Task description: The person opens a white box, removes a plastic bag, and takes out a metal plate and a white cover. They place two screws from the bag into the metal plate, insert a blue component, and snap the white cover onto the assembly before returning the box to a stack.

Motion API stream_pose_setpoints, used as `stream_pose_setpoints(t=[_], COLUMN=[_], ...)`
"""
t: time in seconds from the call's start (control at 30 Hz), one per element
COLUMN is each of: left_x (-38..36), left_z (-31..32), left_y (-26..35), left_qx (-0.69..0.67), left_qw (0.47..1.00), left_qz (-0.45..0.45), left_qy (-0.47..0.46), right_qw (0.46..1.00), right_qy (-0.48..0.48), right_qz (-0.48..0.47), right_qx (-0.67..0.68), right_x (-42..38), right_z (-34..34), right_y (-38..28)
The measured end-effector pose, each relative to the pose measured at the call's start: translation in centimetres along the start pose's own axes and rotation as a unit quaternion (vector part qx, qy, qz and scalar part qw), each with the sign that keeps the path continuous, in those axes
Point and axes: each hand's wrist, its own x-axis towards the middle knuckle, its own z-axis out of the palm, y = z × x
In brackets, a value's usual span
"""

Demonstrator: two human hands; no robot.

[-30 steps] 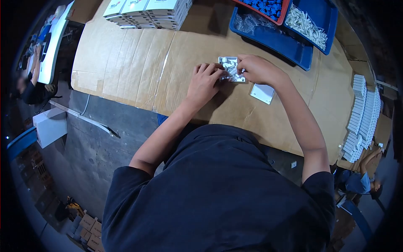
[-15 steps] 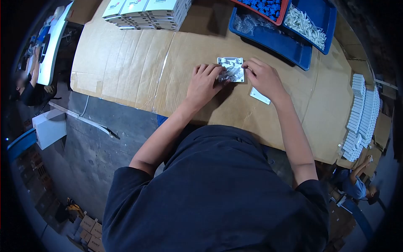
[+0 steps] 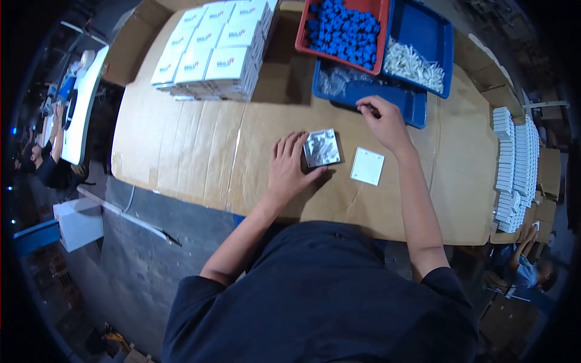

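A small square white box (image 3: 322, 148) with something clear and shiny inside lies on the cardboard-covered table. My left hand (image 3: 289, 168) rests at its left side, fingers stretched and thumb apart below the near edge; the fingertips seem to touch it. To the right of the box lies a flat white square plate (image 3: 367, 166) with small marks near its edges. My right hand (image 3: 385, 124) is raised above the table near the blue tray, its fingertips pinched together. Whatever is between those fingertips is too small and dark to make out.
A red tray (image 3: 384, 37) of blue parts overlaps a blue tray (image 3: 415, 115) with clear plastic pieces. Beside them, another blue tray (image 3: 449, 51) holds white pieces. Stacked white boxes (image 3: 227, 63) stand back left; white stacks (image 3: 514, 163) line the right. Other people work at both sides.
My right hand has left the box and moved up and away toward the trays. My left hand stays beside the box, its fingers off the inside. The view has tilted, showing more of the trays.
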Motion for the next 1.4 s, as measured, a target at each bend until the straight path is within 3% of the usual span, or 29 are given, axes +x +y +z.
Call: stream_pose_setpoints(t=[0.13, 0.3, 0.4, 0.57, 0.7, 0.9, 1.0, 1.2, 1.4], left_x=[0.1, 0.2, 0.2, 0.0, 0.2, 0.3, 0.3, 0.2, 0.0], left_z=[-0.2, -0.1, -0.2, 0.1, -0.4, -0.8, -1.1, -0.9, -0.1], left_y=[0.0, 0.0, -0.1, -0.7, -0.3, 0.2, 0.7, 0.8, 0.5], left_qx=[0.005, 0.02, 0.015, 0.035, 0.037, 0.027, 0.018, 0.022, 0.03], left_qw=[1.0, 1.0, 1.0, 0.999, 0.999, 0.999, 1.0, 1.0, 0.999], left_qz=[-0.001, -0.005, 0.0, 0.014, 0.017, 0.012, -0.003, -0.004, 0.019], left_qy=[-0.01, -0.019, -0.015, -0.011, -0.017, -0.024, -0.025, -0.015, 0.005], right_qw=[0.985, 0.94, 0.915, 0.914, 0.894, 0.925, 0.915, 0.79, 0.775], right_qy=[0.129, 0.174, 0.183, 0.118, 0.139, 0.168, 0.227, 0.417, 0.437], right_qz=[-0.053, -0.119, -0.163, -0.106, -0.137, -0.137, -0.202, -0.394, -0.424], right_qx=[-0.101, -0.266, -0.321, -0.373, -0.403, -0.312, -0.263, -0.217, -0.169], right_x=[7.0, 16.5, 20.8, 24.2, 24.3, 23.3, 21.3, 11.7, 4.9], right_z=[-3.3, -5.5, -5.8, -6.0, -5.8, -6.4, -6.8, -9.4, -11.9], right_y=[1.3, 4.5, 6.6, 9.1, 9.2, 7.9, 6.4, -3.9, -8.4])
